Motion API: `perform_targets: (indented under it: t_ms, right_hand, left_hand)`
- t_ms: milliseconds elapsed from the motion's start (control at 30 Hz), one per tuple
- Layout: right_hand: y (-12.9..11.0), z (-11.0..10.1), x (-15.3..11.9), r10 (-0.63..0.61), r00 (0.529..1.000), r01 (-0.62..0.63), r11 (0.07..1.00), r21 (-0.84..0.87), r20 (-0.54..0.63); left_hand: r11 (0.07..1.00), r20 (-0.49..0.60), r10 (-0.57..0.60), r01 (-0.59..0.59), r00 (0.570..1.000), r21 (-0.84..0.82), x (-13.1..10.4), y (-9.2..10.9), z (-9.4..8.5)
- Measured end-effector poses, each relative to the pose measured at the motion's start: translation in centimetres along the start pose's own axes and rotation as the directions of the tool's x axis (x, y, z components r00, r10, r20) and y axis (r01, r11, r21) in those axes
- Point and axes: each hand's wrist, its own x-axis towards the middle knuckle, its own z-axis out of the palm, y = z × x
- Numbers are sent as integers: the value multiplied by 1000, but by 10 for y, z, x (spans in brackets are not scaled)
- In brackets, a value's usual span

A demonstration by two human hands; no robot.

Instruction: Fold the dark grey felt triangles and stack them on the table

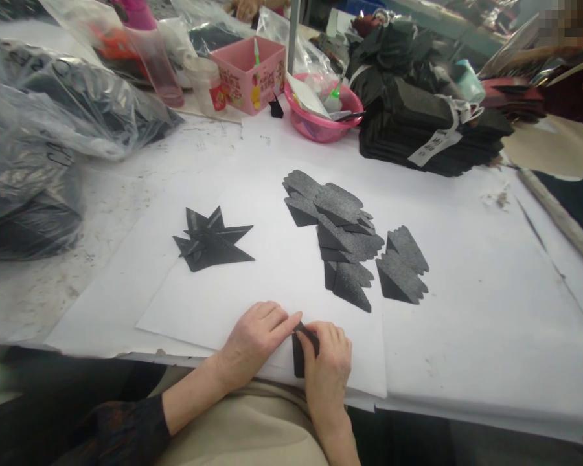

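Observation:
At the table's front edge, a small black piece, leather-like and partly hidden by fingers, lies between my hands. My right hand grips its upper part between thumb and fingers. My left hand is closed, its thumb and index fingertip meeting at the piece's top corner. Beyond my hands, several grey-backed black pieces with scalloped ends overlap in a pile. A smaller group of such pieces rests to its right. Over to the left, pointed black pieces are heaped in a star-like stack.
White paper covers the work table. Along the back stand a pink box, a pink basin with tools, a clear cup and a tied black stack. Plastic-wrapped bundles fill the left side.

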Motion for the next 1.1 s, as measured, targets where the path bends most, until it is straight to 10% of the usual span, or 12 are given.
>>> perform_targets:
  t_ms: [1100]
  right_hand:
    - [13,-1,-2,-173,984,174,985,22,-50]
  left_hand:
    - [999,-72,49,-48,996,16,2,3,-4]
